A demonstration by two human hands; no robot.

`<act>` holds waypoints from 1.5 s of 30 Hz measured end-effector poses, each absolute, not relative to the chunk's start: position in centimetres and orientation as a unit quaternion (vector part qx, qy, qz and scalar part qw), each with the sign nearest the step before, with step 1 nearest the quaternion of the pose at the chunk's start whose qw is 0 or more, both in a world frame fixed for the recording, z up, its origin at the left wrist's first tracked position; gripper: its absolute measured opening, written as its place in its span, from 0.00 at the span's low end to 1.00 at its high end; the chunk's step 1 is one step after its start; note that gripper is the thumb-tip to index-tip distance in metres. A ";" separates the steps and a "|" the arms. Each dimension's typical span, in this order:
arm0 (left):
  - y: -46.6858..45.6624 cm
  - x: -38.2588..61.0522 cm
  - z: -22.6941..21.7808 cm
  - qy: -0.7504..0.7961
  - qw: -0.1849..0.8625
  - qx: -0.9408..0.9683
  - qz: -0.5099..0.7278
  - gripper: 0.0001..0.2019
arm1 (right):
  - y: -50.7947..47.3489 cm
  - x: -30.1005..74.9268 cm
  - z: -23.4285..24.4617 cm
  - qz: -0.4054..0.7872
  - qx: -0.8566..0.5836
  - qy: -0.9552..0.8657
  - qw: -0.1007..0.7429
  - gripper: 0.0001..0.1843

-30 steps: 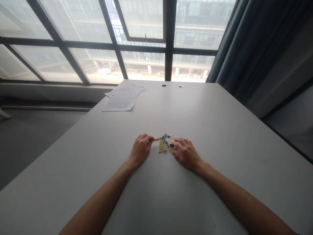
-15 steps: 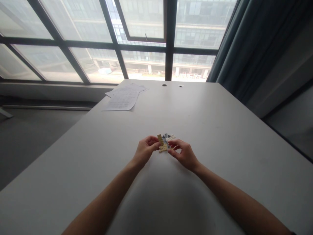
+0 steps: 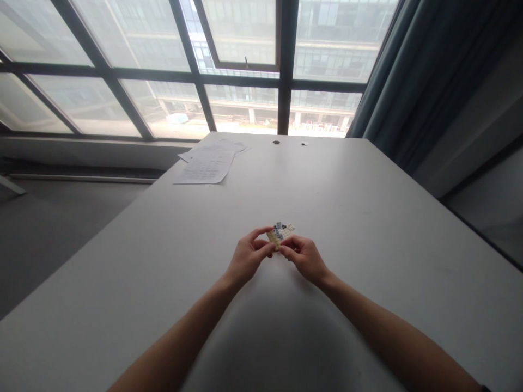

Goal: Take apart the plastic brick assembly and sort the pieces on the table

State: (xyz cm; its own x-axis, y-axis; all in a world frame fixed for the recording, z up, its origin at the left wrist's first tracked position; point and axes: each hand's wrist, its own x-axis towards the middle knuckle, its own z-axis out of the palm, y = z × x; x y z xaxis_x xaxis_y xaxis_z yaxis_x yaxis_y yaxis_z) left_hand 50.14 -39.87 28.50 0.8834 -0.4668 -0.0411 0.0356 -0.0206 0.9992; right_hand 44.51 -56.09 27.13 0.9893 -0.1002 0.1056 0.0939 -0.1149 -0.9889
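Small studded toy building bricks (image 3: 280,233) in tan, grey and white form a close cluster between my hands. My left hand (image 3: 247,257) is closed around the tan left side of the cluster, forefinger at the upper edge and thumb at the lower one. Thumb and fingers of my right hand (image 3: 305,257) pinch the lower right side of the same bricks, close to the left thumb. The fingers partly cover the bricks, and I cannot tell which of them are joined together.
The hands work over a large white table (image 3: 347,218). Printed paper sheets (image 3: 208,166) lie at its far left. Two round holes (image 3: 277,142) are near the far edge. Tall windows (image 3: 245,103) stand behind, with a dark curtain (image 3: 392,81) at the right.
The tan plate that stood up in my left fingers now lies down against the other bricks. Both hands have drawn together, their thumbs now nearly meeting at the lower edge.
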 end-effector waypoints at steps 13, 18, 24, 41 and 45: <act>-39.8 50.3 28.5 -0.127 0.704 0.680 -0.163 0.21 | -56.3 44.5 26.4 -0.058 -0.736 0.011 0.675 0.10; -39.5 50.4 28.0 -0.148 0.687 0.700 -0.125 0.16 | -56.5 44.4 26.5 -0.054 -0.751 0.016 0.658 0.09; -39.1 50.3 27.6 -0.214 0.628 0.743 -0.082 0.10 | -56.8 44.6 26.3 -0.083 -0.773 0.034 0.628 0.09; -39.0 50.4 27.8 -0.219 0.567 0.791 -0.064 0.11 | -55.6 43.4 26.6 0.045 -0.686 -0.009 0.727 0.09; -38.7 50.3 28.1 -0.276 0.523 0.804 -0.053 0.13 | -55.6 43.4 26.9 0.042 -0.676 -0.001 0.736 0.10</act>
State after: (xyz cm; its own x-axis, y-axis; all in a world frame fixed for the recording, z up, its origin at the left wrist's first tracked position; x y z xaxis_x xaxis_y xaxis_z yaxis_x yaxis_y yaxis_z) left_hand 50.34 -38.70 28.07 0.8415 -0.5002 0.2040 -0.3894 -0.3000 0.8709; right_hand 43.44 -55.62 26.93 0.9965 0.0626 -0.0556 -0.0607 0.0830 -0.9947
